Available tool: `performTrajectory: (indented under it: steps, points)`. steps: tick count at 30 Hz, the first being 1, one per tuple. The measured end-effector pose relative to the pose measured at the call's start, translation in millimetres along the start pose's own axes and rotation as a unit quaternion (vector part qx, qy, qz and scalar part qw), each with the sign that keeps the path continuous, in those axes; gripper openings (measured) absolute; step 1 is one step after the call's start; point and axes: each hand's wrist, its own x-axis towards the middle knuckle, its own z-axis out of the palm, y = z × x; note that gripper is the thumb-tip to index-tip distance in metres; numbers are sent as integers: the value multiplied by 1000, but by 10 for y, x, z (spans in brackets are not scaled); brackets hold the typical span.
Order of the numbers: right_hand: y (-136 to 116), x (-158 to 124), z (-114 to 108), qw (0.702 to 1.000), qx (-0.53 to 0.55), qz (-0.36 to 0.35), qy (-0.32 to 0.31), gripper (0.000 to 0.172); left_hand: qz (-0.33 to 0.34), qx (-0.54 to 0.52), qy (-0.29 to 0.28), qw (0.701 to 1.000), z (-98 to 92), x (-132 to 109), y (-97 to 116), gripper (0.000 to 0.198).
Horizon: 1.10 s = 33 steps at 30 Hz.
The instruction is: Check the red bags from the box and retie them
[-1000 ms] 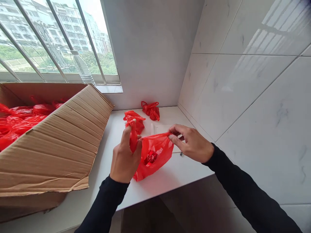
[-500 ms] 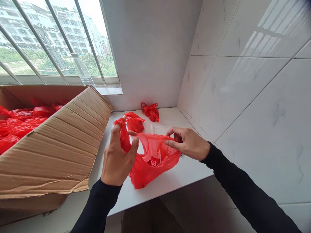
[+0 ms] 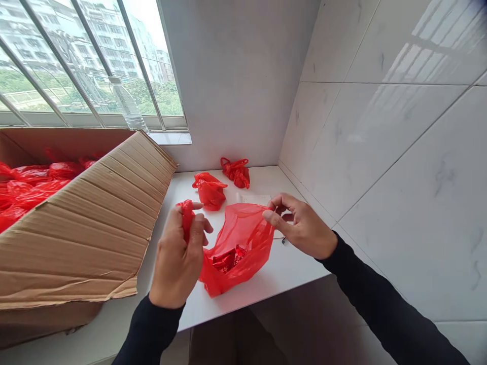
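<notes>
A thin red plastic bag (image 3: pixel 247 230) lies open on the white counter, stretched between my two hands. Shiny red wrapped packets (image 3: pixel 228 259) show inside it. My left hand (image 3: pixel 180 253) is at the bag's left side, its fingers curled around a bunched part of the red plastic. At the upper right corner of the bag, my right hand (image 3: pixel 302 225) pinches the rim between thumb and fingers. Behind the bag stand two small filled red bags, a nearer one (image 3: pixel 210 192) and a farther one with knotted handles (image 3: pixel 236 173).
To the left a cardboard box (image 3: pixel 95 213) with a raised flap holds several red bags (image 3: pixel 34 187). A clear plastic bottle (image 3: pixel 129 106) leans by the barred window. White paper (image 3: pixel 258 198) lies behind the open bag on the counter (image 3: pixel 190 314). A tiled wall (image 3: pixel 399 177) bounds the right side.
My right hand has moved slightly right and pulled the bag's rim up and outward. My left hand has shifted left and down, its fingers more curled. More of the packets shows.
</notes>
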Motion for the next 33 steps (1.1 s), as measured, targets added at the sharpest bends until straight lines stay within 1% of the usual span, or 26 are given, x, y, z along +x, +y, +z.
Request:
performTrajectory:
  steps: [2, 4, 7, 10, 12, 13, 16, 17, 18, 20, 21, 22, 23, 25, 26, 27, 29, 30, 31, 33]
  points:
    - [-22, 43, 26, 998, 25, -40, 35, 23, -27, -69, 10, 997, -63, 70, 47, 23]
    - [-9, 109, 91, 994, 94, -53, 30, 25, -44, -133, -4, 990, -106, 135, 66, 23]
    - [89, 224, 229, 976, 217, -24, 11, 30, -88, -237, -43, 967, -182, 226, 27, 21]
    - [193, 301, 345, 954, 298, 8, 24, 33, -125, -304, -55, 943, -275, 286, -67, 15]
    - [198, 313, 407, 955, 296, 27, 17, 34, -121, -289, -49, 949, -296, 289, -114, 12]
    - [175, 312, 443, 961, 275, 32, 4, 37, -102, -265, -48, 958, -282, 279, -120, 13]
    - [58, 316, 607, 978, 197, 16, -63, 58, 2, -165, -55, 985, -165, 225, -42, 18]
    - [23, 329, 677, 979, 186, 0, -81, 59, 34, -137, -65, 988, -123, 209, 7, 19]
    - [-2, 349, 746, 978, 185, -16, -98, 55, 59, -118, -80, 988, -92, 196, 55, 20]
    - [-15, 402, 858, 973, 197, -40, -114, 37, 79, -101, -127, 984, -84, 182, 121, 21]
    - [-6, 431, 890, 971, 206, -44, -114, 29, 76, -106, -152, 980, -106, 177, 126, 20]
    - [8, 457, 904, 970, 215, -42, -110, 26, 66, -119, -168, 976, -137, 170, 110, 20]
    - [24, 480, 902, 969, 222, -37, -103, 27, 52, -140, -168, 974, -170, 160, 75, 21]
    - [48, 513, 867, 968, 232, -23, -91, 30, 18, -184, -131, 974, -198, 131, -31, 28]
    - [53, 523, 842, 967, 236, -19, -95, 31, 4, -192, -118, 974, -182, 113, -89, 34]
    - [53, 531, 818, 965, 238, -17, -105, 30, -9, -189, -120, 975, -146, 98, -145, 42]
    - [51, 539, 766, 964, 236, -20, -121, 25, -34, -166, -160, 973, -35, 81, -241, 57]
    - [56, 541, 737, 964, 233, -21, -127, 23, -45, -154, -176, 971, 22, 85, -282, 56]
    - [67, 541, 704, 964, 231, -20, -127, 22, -56, -151, -178, 971, 67, 98, -323, 50]
    - [118, 538, 629, 968, 225, -11, -110, 25, -79, -167, -149, 972, 110, 145, -408, 38]
